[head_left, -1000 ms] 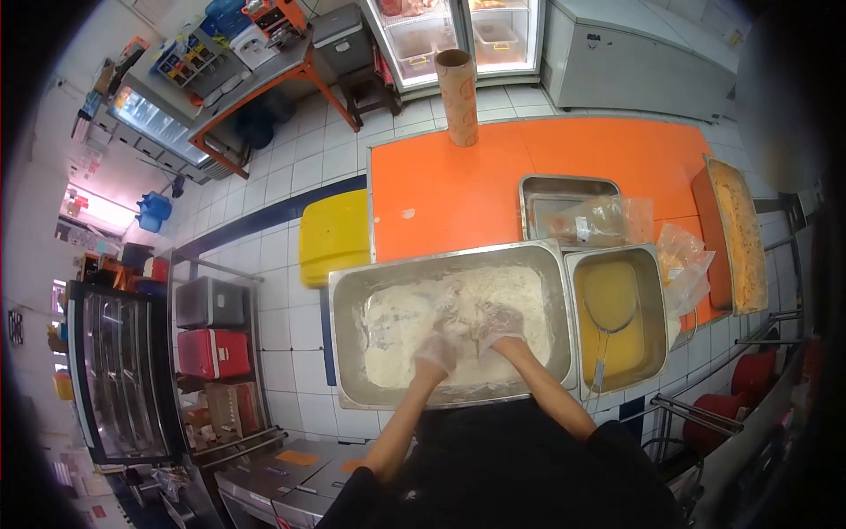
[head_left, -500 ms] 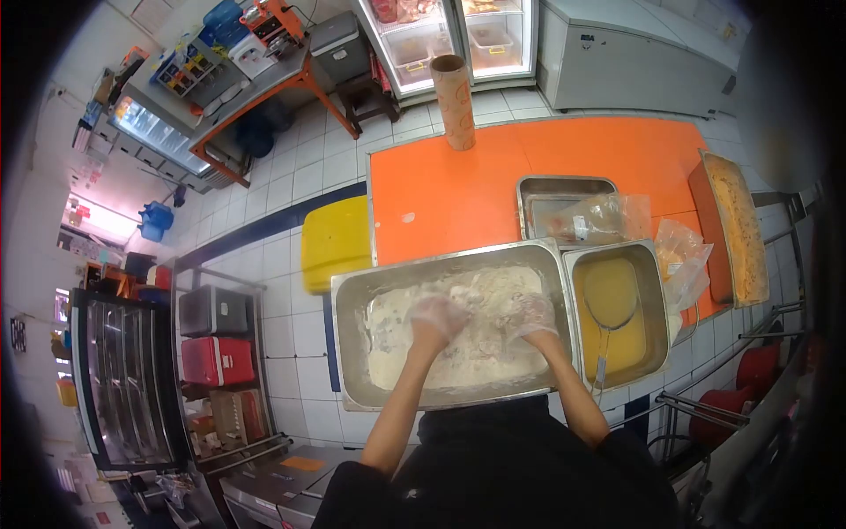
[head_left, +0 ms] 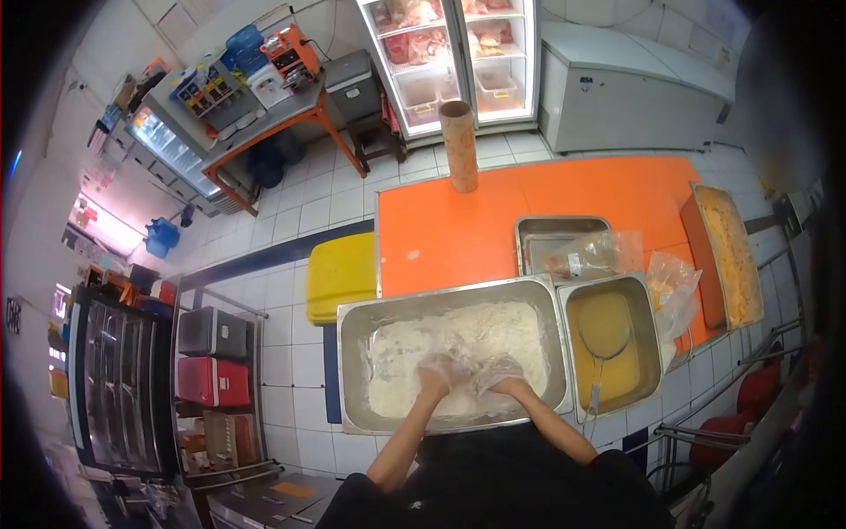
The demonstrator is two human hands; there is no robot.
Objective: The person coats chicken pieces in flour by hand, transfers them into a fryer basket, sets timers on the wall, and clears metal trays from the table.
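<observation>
The pale, floury powder (head_left: 520, 326) lies in the large rectangular steel tray (head_left: 350, 361), beside the smaller steel pan (head_left: 654, 339) of yellow liquid. The 2 hands, in clear plastic gloves — left hand (head_left: 437, 368), right hand (head_left: 500, 372) — are close together in it, near the front wall; whether either grasps anything, I cannot tell. Best to work with loose fingers, lifting from the bottom — low enough that no powder spills over the rim.

White-tiled floor (head_left: 300, 313), lit glass-door fridge (head_left: 448, 66), white chest freezer (head_left: 630, 101)
</observation>
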